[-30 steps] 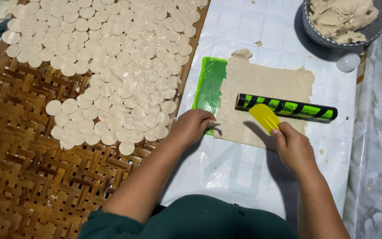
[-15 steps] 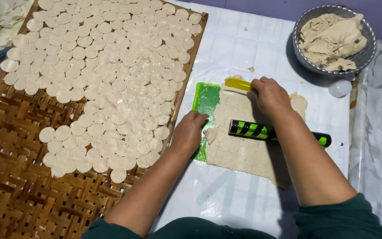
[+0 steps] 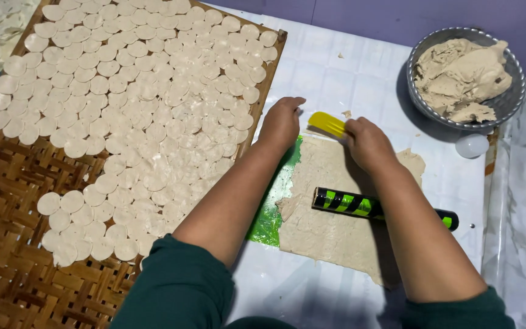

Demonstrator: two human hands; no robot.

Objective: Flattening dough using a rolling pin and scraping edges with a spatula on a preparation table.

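Observation:
A thin sheet of pale dough (image 3: 330, 207) lies spread on a green plastic sheet (image 3: 272, 207) over the white tablecloth. My right hand (image 3: 366, 141) grips a yellow scraper (image 3: 327, 123) at the far edge of the dough. My left hand (image 3: 281, 122) presses down with curled fingers at the far left corner of the green sheet, beside the tray. A black and green rolling pin (image 3: 360, 205) rests across the dough, partly under my right forearm.
A woven bamboo tray (image 3: 13, 256) on the left holds several rows of small round dough discs (image 3: 135, 91). A metal bowl (image 3: 515, 97) with a lump of dough stands at the far right, a small white round object (image 3: 472, 145) beside it. Clear plastic covers the right edge.
Both hands have moved away from me to the far edge of the dough. The right hand carried the yellow scraper from beside the rolling pin to the sheet's far edge. The view shifted.

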